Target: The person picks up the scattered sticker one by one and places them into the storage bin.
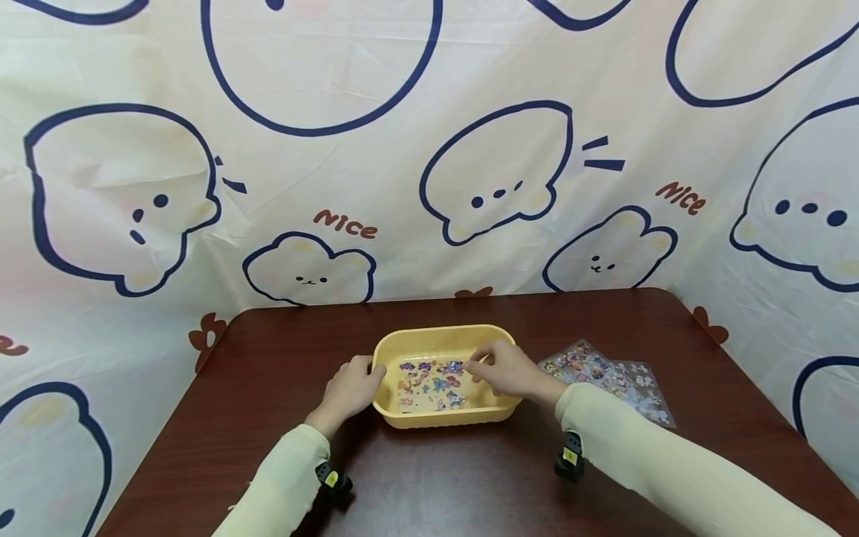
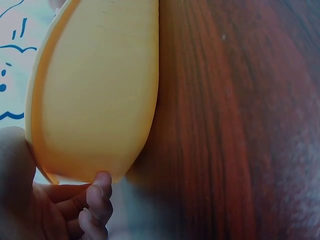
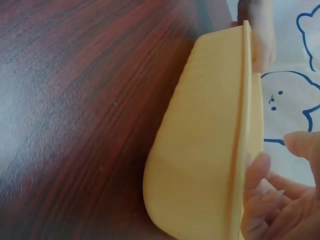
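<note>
A yellow plastic basin [image 1: 436, 419] with a rounded rim sits on the table. On its bottom lie several small colourful cartoon stickers [image 1: 439, 384]; I cannot tell whether they are loose or on a clear sheet. My left hand [image 1: 352, 389] grips the basin's left end, thumb over the rim and fingers against the outer wall, as the left wrist view also shows. Over the basin's right side is my right hand [image 1: 506, 367], its fingers bent down inside the rim beside the stickers. In the right wrist view the basin wall hides some fingertips, and no held thing shows.
Two clear sheets of small stickers, one with colourful figures [image 1: 577, 362] and one with paler ones [image 1: 644, 391], overlap on the table right of the basin. The dark wooden table [image 1: 436, 485] meets a cartoon-printed cloth [image 1: 396, 186] at its back and sides.
</note>
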`<state>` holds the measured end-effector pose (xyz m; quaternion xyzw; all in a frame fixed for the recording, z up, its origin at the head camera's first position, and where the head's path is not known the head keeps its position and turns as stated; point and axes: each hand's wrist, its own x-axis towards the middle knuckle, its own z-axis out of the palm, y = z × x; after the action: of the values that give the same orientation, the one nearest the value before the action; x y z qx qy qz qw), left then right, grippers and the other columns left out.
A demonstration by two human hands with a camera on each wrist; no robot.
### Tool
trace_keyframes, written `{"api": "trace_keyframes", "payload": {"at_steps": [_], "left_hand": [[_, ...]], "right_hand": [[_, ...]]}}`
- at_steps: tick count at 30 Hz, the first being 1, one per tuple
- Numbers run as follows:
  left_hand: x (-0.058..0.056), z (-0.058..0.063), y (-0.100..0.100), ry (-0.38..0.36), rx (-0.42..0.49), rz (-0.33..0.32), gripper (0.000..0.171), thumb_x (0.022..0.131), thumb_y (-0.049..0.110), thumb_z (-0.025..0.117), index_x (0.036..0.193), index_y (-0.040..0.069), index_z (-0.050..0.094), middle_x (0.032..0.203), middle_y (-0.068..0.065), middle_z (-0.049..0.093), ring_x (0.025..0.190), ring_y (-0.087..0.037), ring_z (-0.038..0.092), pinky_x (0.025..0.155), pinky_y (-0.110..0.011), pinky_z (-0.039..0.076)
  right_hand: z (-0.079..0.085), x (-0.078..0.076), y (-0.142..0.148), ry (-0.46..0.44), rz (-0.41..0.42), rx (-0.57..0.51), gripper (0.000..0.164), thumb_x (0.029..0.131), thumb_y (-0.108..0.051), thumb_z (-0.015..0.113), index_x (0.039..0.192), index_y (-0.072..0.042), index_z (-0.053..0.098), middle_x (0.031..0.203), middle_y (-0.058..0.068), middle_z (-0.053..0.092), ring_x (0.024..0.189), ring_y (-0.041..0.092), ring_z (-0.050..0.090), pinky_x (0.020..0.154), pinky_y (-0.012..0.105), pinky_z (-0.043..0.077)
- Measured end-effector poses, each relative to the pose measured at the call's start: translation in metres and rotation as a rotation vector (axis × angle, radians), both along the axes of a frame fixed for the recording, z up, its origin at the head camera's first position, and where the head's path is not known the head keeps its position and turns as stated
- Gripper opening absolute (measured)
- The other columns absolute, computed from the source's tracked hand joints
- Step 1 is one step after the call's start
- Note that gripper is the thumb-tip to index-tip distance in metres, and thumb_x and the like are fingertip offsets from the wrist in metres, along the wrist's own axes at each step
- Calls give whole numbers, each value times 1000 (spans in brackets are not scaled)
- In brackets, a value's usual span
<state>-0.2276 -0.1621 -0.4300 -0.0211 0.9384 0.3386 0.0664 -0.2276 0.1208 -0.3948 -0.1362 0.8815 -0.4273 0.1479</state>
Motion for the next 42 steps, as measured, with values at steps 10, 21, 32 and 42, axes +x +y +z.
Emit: {"api": "trace_keyframes", "payload": {"at_steps": [10, 21, 32, 42], "left_hand": [[-1, -1, 0, 14, 4, -7, 35, 102, 29, 46, 117, 5, 68, 72, -5, 60, 59, -15, 57, 53, -28, 41], [-1, -2, 0, -4, -7, -2, 37, 102, 28, 45, 121, 5, 67, 75, -5, 62, 59, -15, 58, 54, -28, 42], [-1, 0, 0, 0, -5, -2, 33, 102, 29, 46, 113, 7, 69, 73, -4, 62, 59, -15, 57, 54, -28, 42], [-1, -1, 1, -4, -6, 7, 33, 102, 29, 45, 112, 8, 69, 72, -5, 61, 59, -16, 57, 54, -29, 41]], "right_hand": [[13, 0, 27, 40, -68, -34, 30, 102, -23, 59, 116, 1, 69, 94, 21, 75, 48, 12, 45, 49, 26, 40], [20, 2, 58, 76, -89, -17, 34, 103, -22, 57, 118, 7, 66, 92, 20, 74, 50, 13, 48, 49, 27, 44], [18, 5, 92, 96, -134, 50, 34, 103, -28, 58, 117, 1, 69, 94, 17, 75, 58, 21, 57, 49, 30, 44], [15, 3, 125, 100, -150, 64, 38, 103, -29, 57, 118, 5, 67, 99, 22, 74, 55, 24, 59, 50, 33, 50]]}}
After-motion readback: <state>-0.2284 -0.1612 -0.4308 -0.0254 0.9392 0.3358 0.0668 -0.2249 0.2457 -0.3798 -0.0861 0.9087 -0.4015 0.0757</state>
